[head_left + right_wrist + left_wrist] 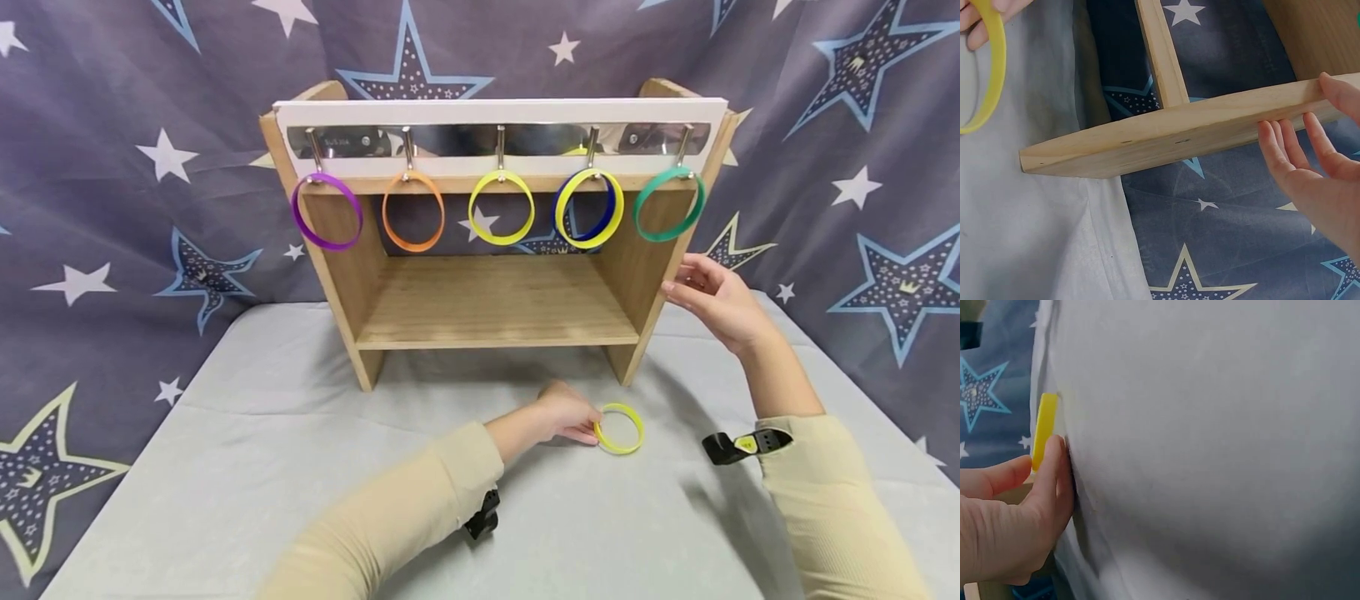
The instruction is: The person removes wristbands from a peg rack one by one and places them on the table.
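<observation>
Near the shelf's front right leg, my left hand (564, 414) pinches a yellow ring band (641, 429) by its left side, low over the table. In the left wrist view the yellow band (1045, 422) appears edge-on between thumb and fingers. My right hand (716, 308) holds the right side panel of the wooden shelf (495, 304). The right wrist view shows its thumb on the edge of the panel (1197, 128) and its fingers against the outer face.
A metal hook strip (457, 140) crosses the shelf top. From it hang a purple band (360, 218), an orange band (386, 212), a yellow band (472, 212), a yellow band (619, 212) with a blue band (609, 225), and a green band (702, 204). Grey cloth (247, 467) covers the table.
</observation>
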`<state>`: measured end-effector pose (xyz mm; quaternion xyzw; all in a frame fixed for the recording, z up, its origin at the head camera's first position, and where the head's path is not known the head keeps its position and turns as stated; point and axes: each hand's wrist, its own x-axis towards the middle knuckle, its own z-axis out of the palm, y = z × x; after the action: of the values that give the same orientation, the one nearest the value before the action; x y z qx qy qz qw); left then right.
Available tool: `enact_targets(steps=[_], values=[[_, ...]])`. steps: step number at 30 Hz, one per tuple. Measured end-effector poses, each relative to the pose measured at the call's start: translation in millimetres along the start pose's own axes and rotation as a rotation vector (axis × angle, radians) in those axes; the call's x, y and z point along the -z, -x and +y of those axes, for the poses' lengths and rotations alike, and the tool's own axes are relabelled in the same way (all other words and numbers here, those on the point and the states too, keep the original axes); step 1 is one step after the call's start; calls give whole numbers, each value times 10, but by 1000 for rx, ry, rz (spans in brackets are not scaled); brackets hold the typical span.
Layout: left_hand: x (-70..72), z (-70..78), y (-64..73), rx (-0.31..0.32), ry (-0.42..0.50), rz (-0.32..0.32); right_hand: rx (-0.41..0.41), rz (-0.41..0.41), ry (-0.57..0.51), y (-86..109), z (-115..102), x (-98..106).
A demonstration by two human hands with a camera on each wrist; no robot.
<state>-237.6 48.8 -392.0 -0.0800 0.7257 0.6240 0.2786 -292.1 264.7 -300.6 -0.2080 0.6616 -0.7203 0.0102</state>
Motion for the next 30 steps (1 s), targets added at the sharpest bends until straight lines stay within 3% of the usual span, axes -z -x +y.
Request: enact_targets(steps=[10,19,30], values=[[-22,71,90,-51,-196,52,-6,4,4,-5,-19,-5],[9,93,140,-58,-240,25,-13,-2,20,3,-17,-5],[95,120,226,-123,-364,38,-28,9,66,6,-17,5]])
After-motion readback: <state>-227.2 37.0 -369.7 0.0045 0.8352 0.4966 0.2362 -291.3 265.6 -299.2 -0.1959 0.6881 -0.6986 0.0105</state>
